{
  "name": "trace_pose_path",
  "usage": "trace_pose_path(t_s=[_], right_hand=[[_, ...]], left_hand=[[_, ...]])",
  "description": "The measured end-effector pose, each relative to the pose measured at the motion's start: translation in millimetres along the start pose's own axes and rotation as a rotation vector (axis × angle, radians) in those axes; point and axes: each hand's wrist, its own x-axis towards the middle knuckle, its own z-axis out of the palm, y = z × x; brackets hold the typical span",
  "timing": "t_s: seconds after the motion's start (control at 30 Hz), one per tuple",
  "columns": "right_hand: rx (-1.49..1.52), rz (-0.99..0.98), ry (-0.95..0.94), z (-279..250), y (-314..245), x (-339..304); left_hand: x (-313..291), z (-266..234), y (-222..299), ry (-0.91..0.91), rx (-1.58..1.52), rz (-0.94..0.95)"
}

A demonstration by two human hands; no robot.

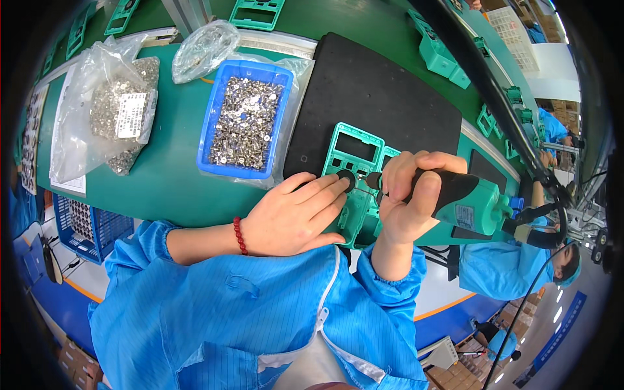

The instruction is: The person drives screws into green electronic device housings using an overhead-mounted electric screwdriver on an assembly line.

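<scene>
My right hand (416, 192) is wrapped round a green and black electric screwdriver (478, 208), its tip pointing left at a green plastic housing (354, 214). The housing lies on the near edge of a black mat (370, 84) and has a rectangular window in its far part. My left hand (296, 214), with a red bead bracelet (240, 235) at the wrist, lies with fingers stretched out over the housing's left side. Its fingertips touch a round black part (349, 179) beside the screwdriver tip. The exact contact point of the tip is hard to make out.
A blue tray (205, 136) of small metal screws stands left of the mat. Further left lie clear bags (97, 110) of screws. A black pole (481, 71) crosses the right side. More green housings (442, 58) sit on the far line. A co-worker (500, 263) in blue is at right.
</scene>
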Motion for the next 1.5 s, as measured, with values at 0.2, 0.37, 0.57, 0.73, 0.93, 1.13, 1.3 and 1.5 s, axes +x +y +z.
trace_pose_path(t_s=[0.2,0.37,0.57,0.73,0.93,1.13,1.3,1.5], right_hand=[[0.005,0.047,-0.060,2,1,4],[0.012,0.093,-0.061,-1,11,5],[0.092,0.138,0.001,1,14,-3],[-0.246,-0.048,0.143,-1,10,-14],[-0.004,-0.176,0.114,-1,-44,-4],[0.048,-0.059,0.203,-14,-50,-13],[0.035,-0.076,0.182,-15,-51,-17],[-0.039,-0.067,0.160,-9,-57,-20]], left_hand=[[0,1,-2,-0.001,-0.001,-0.008],[1,-1,-5,-0.007,-0.001,-0.014],[-3,-9,-3,-0.030,0.035,-0.022],[-2,-2,4,-0.078,0.001,0.001],[6,-32,-6,0.091,0.026,0.045],[7,-104,-75,-0.136,0.460,-0.374],[7,-86,-79,-0.391,0.495,-0.274],[3,-90,-74,-0.200,0.462,-0.210]])
